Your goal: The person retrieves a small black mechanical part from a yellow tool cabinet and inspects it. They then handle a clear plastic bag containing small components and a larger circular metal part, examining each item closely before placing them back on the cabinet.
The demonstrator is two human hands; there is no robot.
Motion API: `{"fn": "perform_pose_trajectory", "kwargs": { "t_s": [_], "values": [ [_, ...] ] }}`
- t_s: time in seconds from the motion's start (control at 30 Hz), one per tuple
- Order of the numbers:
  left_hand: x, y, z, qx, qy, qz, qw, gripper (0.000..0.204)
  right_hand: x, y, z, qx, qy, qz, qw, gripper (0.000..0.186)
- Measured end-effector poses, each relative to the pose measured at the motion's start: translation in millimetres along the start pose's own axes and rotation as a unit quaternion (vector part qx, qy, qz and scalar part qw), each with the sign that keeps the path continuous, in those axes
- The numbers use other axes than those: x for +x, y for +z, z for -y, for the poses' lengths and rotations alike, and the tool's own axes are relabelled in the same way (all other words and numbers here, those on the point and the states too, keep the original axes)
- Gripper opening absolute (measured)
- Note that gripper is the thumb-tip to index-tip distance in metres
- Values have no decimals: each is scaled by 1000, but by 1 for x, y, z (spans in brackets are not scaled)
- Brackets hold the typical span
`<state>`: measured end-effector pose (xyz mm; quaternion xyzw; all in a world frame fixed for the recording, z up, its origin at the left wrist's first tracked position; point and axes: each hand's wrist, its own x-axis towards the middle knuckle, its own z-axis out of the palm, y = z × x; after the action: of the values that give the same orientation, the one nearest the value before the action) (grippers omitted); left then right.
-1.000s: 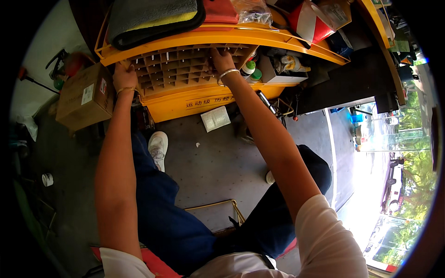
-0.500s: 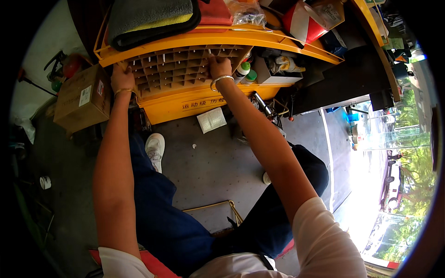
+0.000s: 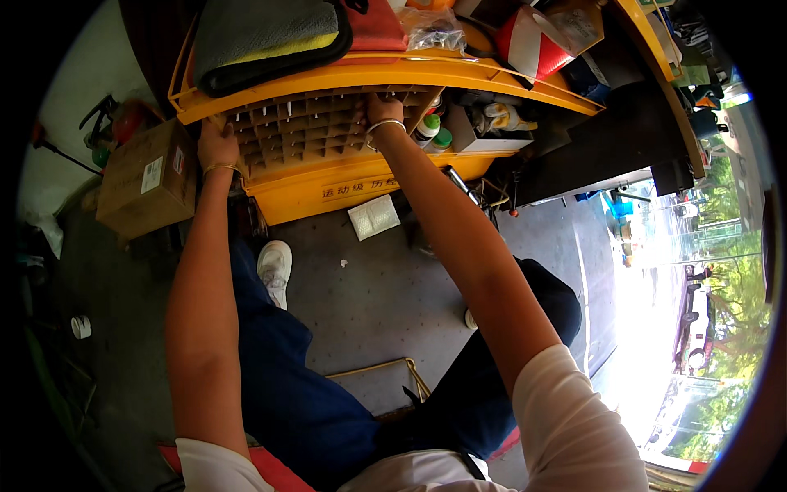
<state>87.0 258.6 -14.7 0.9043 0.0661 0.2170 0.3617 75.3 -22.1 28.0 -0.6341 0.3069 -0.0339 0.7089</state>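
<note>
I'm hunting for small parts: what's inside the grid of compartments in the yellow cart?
The compartment grid shows pale dividers and mostly dark cells; their contents are too shadowed to tell. The left hand and right hand cover cells at its edges.

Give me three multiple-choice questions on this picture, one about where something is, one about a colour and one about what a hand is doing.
1. Where is the brown cardboard box?
A. Left of the yellow metal cart
B. On the cart's top shelf
C. Between the person's feet

2. What colour is the shoe on the grey floor?
A. Black
B. White
C. Red

3. What is the right hand doing?
A. Hanging at the person's side
B. Holding the box
C. Reaching into the cart's grid of small compartments

Answers: 1 A, the box sits on the floor beside the cart's left end. 2 B, the shoe below the cart is white. 3 C, its fingers lie at the grid's upper right, while the left hand grips the grid's left edge.
</note>
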Motion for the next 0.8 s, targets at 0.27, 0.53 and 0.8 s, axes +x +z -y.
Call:
{"fn": "perform_pose_trajectory", "kwargs": {
  "t_s": [0.27,0.53,0.8],
  "values": [
    [-8,-27,-20,51,-81,153,983,54,-21,-41,-8,-123,-18,121,985,43],
    [-26,-42,-9,199,21,264,944,48,-65,-111,-36,-99,62,171,978,32],
    [-84,-68,-77,33,54,291,955,15,-122,-189,-56,-88,74,185,976,14]
  ]
}}
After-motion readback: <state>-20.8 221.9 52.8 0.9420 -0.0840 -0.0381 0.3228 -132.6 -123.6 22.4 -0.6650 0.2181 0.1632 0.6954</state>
